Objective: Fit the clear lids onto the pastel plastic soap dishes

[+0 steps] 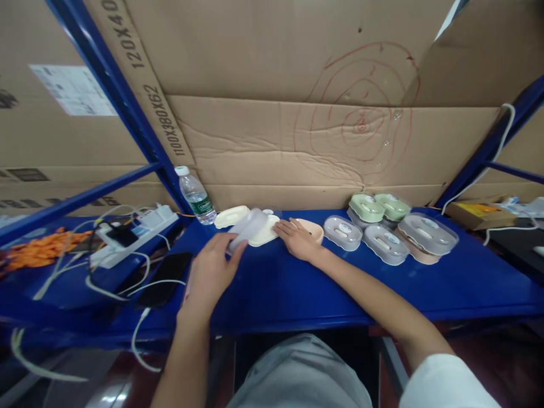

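My left hand [217,260] is closed on the edge of a translucent plastic lid [250,228], which it holds tilted over a cream oval container piece [267,233]. My right hand [297,241] lies with fingers stretched out, its fingertips at the right edge of that cream piece. Behind the right hand, partly covered by it, sits a peach-coloured container [312,228]. Another cream piece [232,216] rests at the back left, next to the lid.
Lidded containers stand at the right: grey ones [342,233], green ones [366,208] stacked on others, and a peach one under a clear lid [428,233]. A water bottle [196,195], phone [165,279], power strip [136,233] and white cables lie left on the blue table [289,294].
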The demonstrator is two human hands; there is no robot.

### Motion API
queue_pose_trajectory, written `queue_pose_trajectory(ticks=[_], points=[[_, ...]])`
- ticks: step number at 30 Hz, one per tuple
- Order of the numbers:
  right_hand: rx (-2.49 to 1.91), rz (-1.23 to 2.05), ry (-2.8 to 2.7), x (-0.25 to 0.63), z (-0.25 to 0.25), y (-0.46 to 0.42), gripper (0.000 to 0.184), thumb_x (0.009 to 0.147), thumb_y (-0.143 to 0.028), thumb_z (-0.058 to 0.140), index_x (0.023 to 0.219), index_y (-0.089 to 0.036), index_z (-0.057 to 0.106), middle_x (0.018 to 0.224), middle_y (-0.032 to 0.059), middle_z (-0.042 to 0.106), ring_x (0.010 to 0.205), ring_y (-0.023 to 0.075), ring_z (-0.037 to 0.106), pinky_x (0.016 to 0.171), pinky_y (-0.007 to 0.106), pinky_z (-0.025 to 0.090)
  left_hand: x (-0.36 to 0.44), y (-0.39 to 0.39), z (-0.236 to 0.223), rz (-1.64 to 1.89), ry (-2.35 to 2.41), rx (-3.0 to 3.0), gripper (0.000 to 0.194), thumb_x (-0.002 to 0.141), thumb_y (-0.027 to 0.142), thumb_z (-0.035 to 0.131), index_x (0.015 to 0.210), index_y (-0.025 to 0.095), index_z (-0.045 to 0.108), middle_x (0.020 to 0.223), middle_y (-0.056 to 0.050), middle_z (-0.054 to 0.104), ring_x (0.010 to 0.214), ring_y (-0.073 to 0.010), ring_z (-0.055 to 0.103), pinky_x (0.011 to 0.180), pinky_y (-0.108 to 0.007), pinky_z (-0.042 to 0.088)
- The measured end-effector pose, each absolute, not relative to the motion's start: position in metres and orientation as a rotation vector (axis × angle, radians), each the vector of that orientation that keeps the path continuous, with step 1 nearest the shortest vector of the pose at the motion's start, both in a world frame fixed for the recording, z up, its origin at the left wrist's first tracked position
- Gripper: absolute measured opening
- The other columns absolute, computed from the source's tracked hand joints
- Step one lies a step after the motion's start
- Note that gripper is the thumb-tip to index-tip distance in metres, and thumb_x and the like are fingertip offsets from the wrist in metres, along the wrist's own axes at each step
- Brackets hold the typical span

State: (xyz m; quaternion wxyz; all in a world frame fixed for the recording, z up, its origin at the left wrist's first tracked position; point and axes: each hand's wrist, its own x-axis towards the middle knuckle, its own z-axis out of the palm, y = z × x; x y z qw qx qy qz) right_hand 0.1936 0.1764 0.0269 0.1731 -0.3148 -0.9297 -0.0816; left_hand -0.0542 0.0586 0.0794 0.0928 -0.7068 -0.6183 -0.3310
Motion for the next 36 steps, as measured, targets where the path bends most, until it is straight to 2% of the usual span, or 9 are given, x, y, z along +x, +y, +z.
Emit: queue_pose_trajectory(ticks=[6,10,14,16,20,24,27,31,36], points=[[-0.836,-0.215,-2.765,0.167,0.024,0.143,0.037,0.101,-0.008,0.048,0.134,-0.013,0.064,0.125,0.0157,0.071,0.122,0.0282,0.063,0.126,0.061,0.021,-0.055,0.082,0.053,-0.693,-2.074,-1.904,0.038,0.105,0.042,0.048,0.117,0.014,0.071,0.112,-0.016,0.073,0.100,-0.0350,0.072,0.082,-0.043,0.055],[-0.765,-0.188,-2.706,0.199,0.031,0.102,0.037,0.109,-0.022,0.044,0.143,-0.016,0.058,0.129,0.0151,0.069,0.126,0.0281,0.061,0.125,0.058,0.024,-0.052,0.095,0.036,-0.656,-2.001,-2.107,0.026,0.099,0.033,0.057,0.114,0.018,0.073,0.114,-0.012,0.075,0.105,-0.0313,0.071,0.091,-0.041,0.056],[-1.030,-0.198,-2.497,0.245,0.036,0.106,0.043,0.108,-0.032,0.053,0.149,-0.019,0.055,0.150,0.0156,0.060,0.143,0.0335,0.050,0.123,0.060,0.028,-0.046,0.088,0.033,-0.674,-1.855,-2.238,0.036,0.100,0.027,0.055,0.133,0.020,0.066,0.143,-0.015,0.065,0.130,-0.0333,0.062,0.110,-0.049,0.048],[-1.199,-0.175,-2.412,0.261,0.034,0.118,0.044,0.105,-0.029,0.060,0.148,-0.018,0.057,0.150,0.0156,0.061,0.142,0.0355,0.051,0.119,0.059,0.036,-0.044,0.077,0.031,-0.679,-1.713,-2.324,0.038,0.102,0.031,0.055,0.138,0.021,0.064,0.149,-0.015,0.061,0.137,-0.0357,0.057,0.112,-0.054,0.046],[-1.350,-0.032,-2.353,0.272,0.031,0.128,0.028,0.100,-0.021,0.065,0.127,-0.018,0.072,0.126,0.0122,0.075,0.123,0.0342,0.065,0.108,0.054,0.049,-0.037,0.054,0.020,-0.655,-1.519,-2.559,0.027,0.102,0.032,0.059,0.125,0.025,0.070,0.133,-0.011,0.070,0.123,-0.0328,0.067,0.099,-0.050,0.056],[-1.256,0.163,-2.166,0.273,0.035,0.101,0.024,0.103,-0.025,0.062,0.123,-0.020,0.073,0.123,0.0101,0.075,0.116,0.0293,0.069,0.104,0.048,0.054,-0.026,0.037,0.009,-0.722,-1.455,-2.719,0.026,0.101,0.024,0.060,0.126,0.027,0.069,0.126,-0.007,0.073,0.113,-0.0260,0.071,0.098,-0.044,0.058],[-1.144,0.258,-2.068,0.278,0.035,0.069,0.027,0.105,-0.031,0.058,0.129,-0.024,0.070,0.128,0.0095,0.073,0.120,0.0261,0.068,0.106,0.045,0.055,-0.016,0.029,0.004,-0.831,-1.371,-2.771,0.038,0.101,0.024,0.062,0.139,0.031,0.061,0.140,-0.007,0.066,0.124,-0.0266,0.066,0.105,-0.046,0.057],[-1.014,0.276,-2.164,0.280,0.026,0.040,0.032,0.107,-0.025,0.054,0.137,-0.026,0.065,0.134,0.0101,0.069,0.132,0.0256,0.060,0.114,0.048,0.050,-0.010,0.027,0.002,-1.014,-1.374,-2.651,0.055,0.100,0.026,0.064,0.153,0.030,0.049,0.161,-0.013,0.045,0.141,-0.0316,0.055,0.111,-0.050,0.055],[-0.920,0.366,-2.237,0.276,0.018,0.034,0.034,0.108,-0.021,0.050,0.140,-0.026,0.062,0.144,0.0101,0.065,0.143,0.0242,0.053,0.121,0.050,0.046,-0.011,0.030,0.001,-0.990,-1.296,-2.644,0.044,0.101,0.026,0.062,0.145,0.030,0.057,0.160,-0.011,0.048,0.143,-0.0328,0.052,0.114,-0.053,0.052]])
